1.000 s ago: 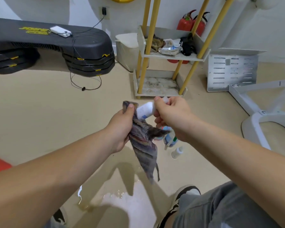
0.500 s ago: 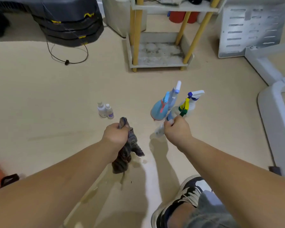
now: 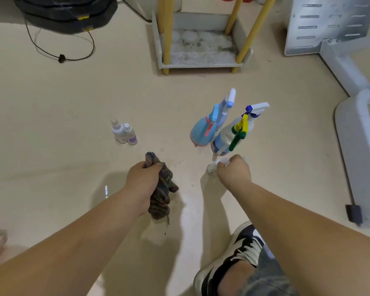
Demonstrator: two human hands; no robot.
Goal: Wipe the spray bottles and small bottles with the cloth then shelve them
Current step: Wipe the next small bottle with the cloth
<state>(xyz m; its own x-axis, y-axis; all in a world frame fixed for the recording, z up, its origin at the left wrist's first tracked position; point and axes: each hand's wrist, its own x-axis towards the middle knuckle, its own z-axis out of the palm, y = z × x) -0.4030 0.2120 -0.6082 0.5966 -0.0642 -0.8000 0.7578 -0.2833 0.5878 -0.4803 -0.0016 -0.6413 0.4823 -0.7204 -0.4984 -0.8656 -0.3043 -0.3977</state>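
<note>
Our right hand, at centre right of the frame, closes its fingers around a small white bottle held low at the floor; only the bottle's end shows past the knuckles. Our left hand, at centre, is clenched on a dark striped cloth, which bunches above the fist and hangs below it. Just above the right hand stands a cluster of spray bottles: a blue one with a pink trigger, a pale one behind it, and a clear one with a yellow and green trigger, its white head with a dark-blue nozzle tip pointing right. Two small bottles stand touching each other, left of centre, well apart from the sprays. The shelf, with yellow legs and a stained bottom tray, sits at upper centre. A black cable loops at upper left. A black-and-white sneaker rests at the bottom right, beneath our right forearm.
</note>
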